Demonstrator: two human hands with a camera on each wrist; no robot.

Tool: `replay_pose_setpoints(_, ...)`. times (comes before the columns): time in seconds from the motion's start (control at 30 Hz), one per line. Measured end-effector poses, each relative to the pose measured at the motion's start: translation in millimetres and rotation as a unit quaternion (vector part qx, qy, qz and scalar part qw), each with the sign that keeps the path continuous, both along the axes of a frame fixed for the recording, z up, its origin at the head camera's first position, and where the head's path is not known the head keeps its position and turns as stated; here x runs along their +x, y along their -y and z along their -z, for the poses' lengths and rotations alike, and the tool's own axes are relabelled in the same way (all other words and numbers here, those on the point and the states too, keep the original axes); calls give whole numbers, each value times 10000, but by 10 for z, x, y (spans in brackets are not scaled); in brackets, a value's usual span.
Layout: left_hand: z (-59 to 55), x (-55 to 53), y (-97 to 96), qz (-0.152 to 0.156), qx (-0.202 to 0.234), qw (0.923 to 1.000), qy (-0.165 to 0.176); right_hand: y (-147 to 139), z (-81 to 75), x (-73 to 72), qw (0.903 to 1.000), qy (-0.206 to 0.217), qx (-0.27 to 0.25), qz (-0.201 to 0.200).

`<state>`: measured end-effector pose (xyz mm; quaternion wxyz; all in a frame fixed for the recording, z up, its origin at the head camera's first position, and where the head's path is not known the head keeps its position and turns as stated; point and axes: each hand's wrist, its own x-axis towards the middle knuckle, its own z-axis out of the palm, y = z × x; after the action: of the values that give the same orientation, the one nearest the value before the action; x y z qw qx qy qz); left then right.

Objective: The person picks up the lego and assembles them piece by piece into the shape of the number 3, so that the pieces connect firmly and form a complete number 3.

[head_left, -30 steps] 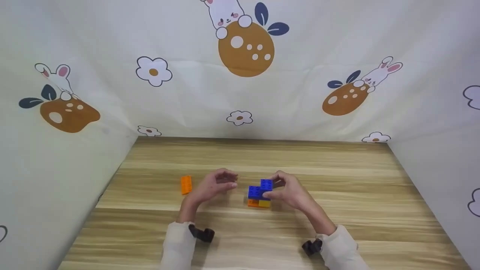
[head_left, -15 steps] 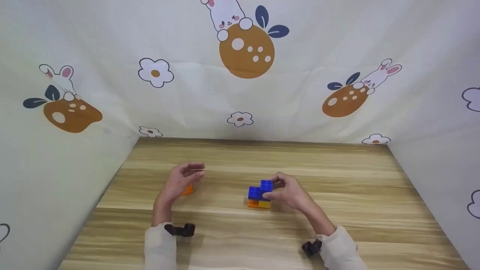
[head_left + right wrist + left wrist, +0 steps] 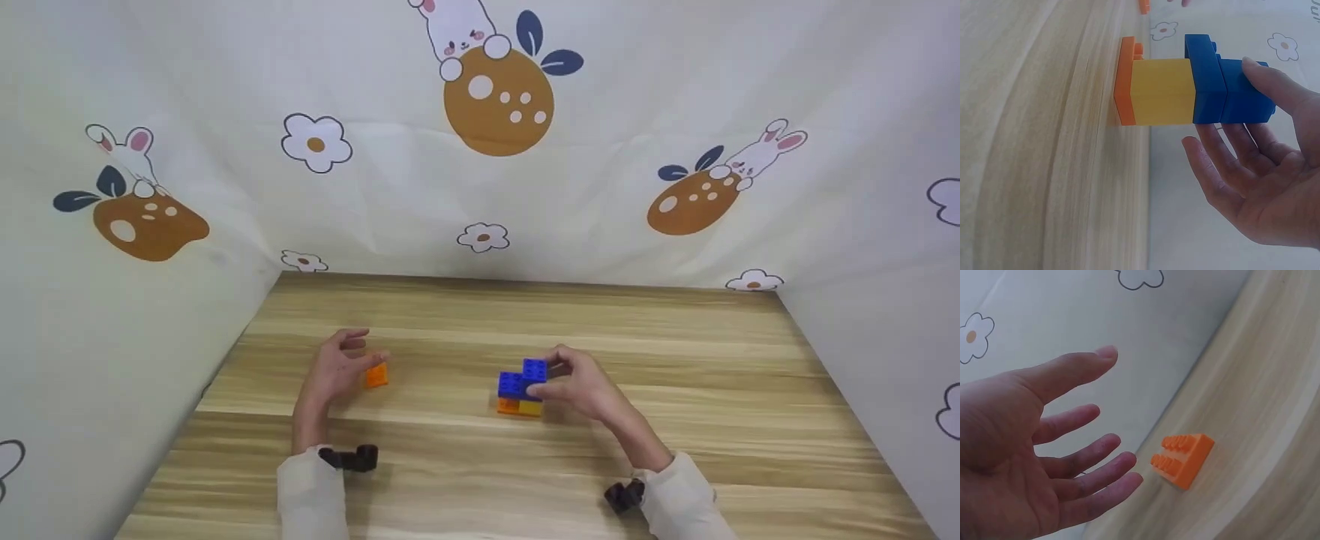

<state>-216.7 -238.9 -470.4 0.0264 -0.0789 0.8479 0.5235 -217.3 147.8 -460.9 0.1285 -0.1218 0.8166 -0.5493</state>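
Observation:
My left hand (image 3: 337, 369) hovers beside a flat orange building brick (image 3: 377, 374) on the table. In the left wrist view the fingers are spread and apart from this brick (image 3: 1183, 461), whose two rows of studs show. A small brick stack stands to the right: an orange plate (image 3: 1124, 81) at the bottom, a yellow block (image 3: 1162, 91) on it, then a blue plate (image 3: 1206, 79) and a blue block (image 3: 1244, 93) on top. My right hand (image 3: 589, 384) pinches the top blue block between thumb and fingers.
The wood-grain table (image 3: 450, 465) lies under both hands. A pale cloth (image 3: 390, 187) printed with rabbits, fruit and flowers walls off the back and both sides. A black wrist mount (image 3: 352, 457) sits at each cuff.
My left hand has moved left from near the stack, over to the single orange brick. My right hand and the stack have stayed in place.

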Motion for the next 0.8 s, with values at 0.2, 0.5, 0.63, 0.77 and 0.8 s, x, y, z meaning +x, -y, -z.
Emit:
replay_pose_setpoints(0.2,122,-18,51,-23,128,9999,72,6,7,-13,10000,-5,4,13)
replay_pose_setpoints(0.5,307,-37,78,69,135,9999,20,12,17,-3,10000,-45,2,-42)
replay_pose_setpoints(0.63,335,-38,79,270,26,9996,7,9,16,-5,10000,-29,-9,-7)
replay_pose_setpoints(0.77,346,-36,63,416,-60,9991,41,3,18,-12,10000,-39,15,3)
replay_pose_setpoints(0.8,348,-35,55,425,-104,9990,65,0,19,-13,10000,-43,31,-10)
